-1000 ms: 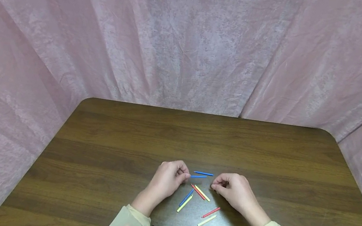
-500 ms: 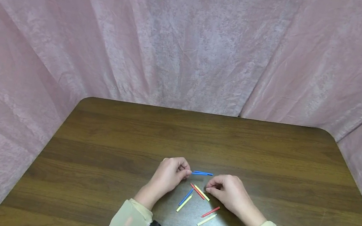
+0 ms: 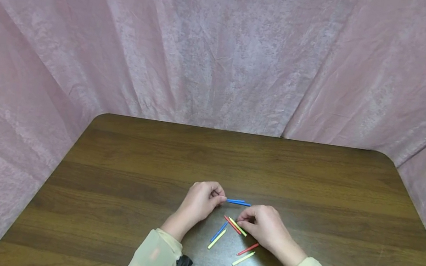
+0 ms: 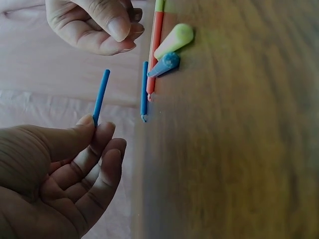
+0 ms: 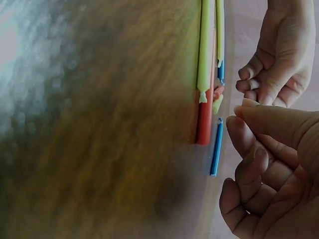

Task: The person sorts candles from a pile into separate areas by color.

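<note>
My left hand [image 3: 221,199] pinches one end of a thin blue stick [image 3: 234,200] between thumb and forefinger and holds it just off the brown table [image 3: 314,181]. The left wrist view shows that blue stick [image 4: 100,94] raised above the wood. A second blue stick [image 3: 243,204] lies flat right beside it. My right hand [image 3: 244,221] hovers with fingers curled and nothing in them, over a crossed red stick [image 3: 232,225] and yellow stick [image 3: 239,228]. In the right wrist view my right hand [image 5: 239,117] is close to the lying blue stick [image 5: 216,147].
Nearer to me lie a blue stick [image 3: 219,231], a yellow stick [image 3: 216,239], a red stick [image 3: 248,249] and another yellow stick [image 3: 243,259]. Pink cloth [image 3: 226,47] hangs round the table on three sides.
My left hand has carried its blue stick away from me, up beside the lying blue stick. My right hand has slid left, over the red and yellow pair.
</note>
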The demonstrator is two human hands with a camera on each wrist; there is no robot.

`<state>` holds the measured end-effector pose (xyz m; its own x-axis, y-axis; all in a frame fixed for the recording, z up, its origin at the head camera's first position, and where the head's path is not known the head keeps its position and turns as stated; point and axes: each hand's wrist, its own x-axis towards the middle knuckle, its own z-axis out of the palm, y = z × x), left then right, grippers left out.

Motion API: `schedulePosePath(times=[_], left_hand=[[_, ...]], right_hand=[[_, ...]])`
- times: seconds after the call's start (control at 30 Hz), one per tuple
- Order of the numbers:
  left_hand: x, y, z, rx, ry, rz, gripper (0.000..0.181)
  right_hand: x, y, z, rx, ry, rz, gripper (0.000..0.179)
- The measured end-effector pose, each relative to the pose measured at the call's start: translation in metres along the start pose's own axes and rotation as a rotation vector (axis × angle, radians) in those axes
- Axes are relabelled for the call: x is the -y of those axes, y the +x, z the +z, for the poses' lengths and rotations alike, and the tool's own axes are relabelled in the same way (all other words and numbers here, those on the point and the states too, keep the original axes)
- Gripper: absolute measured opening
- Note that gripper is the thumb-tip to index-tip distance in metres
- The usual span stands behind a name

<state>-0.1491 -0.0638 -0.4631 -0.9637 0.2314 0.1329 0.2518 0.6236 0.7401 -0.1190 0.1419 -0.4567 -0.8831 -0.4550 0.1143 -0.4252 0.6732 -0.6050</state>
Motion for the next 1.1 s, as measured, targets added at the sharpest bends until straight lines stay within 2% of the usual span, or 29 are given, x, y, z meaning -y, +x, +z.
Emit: schedulePosePath(times=[0.63, 1.1], left_hand=[[0.002, 0.007, 0.002, 0.024, 0.001, -0.032, 0.011], [0.002, 0.012, 0.006, 0.029, 0.050, -0.014, 0.012]], right_hand=[[0.004, 0.000, 0.006, 0.014, -0.015, -0.016, 0.013], [0.005, 0.001, 0.007, 0.024, -0.012, -0.021, 0.012]])
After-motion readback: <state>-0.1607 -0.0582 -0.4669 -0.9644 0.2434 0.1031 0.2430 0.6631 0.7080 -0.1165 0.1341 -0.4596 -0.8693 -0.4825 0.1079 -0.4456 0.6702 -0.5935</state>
